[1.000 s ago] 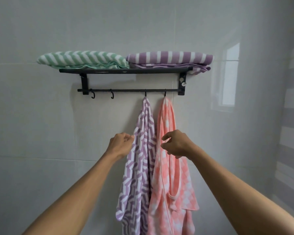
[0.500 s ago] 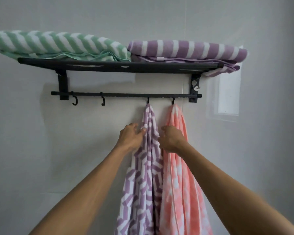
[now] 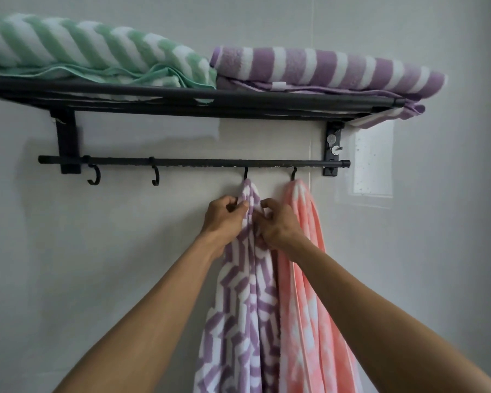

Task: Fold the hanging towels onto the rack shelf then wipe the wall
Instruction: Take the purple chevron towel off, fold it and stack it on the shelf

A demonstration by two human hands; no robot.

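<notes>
left hand [image 3: 224, 218] | fingers curled, pinching purple zigzag towel [image 3: 238, 307] just below its hook [image 3: 246, 173] | right hand [image 3: 278, 225] | grips same towel | pink towel [image 3: 309, 279] hangs beside | rack shelf [image 3: 182, 99] holds two folded towels

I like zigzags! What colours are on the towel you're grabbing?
Purple and white zigzags on the hanging towel, head view.
</notes>
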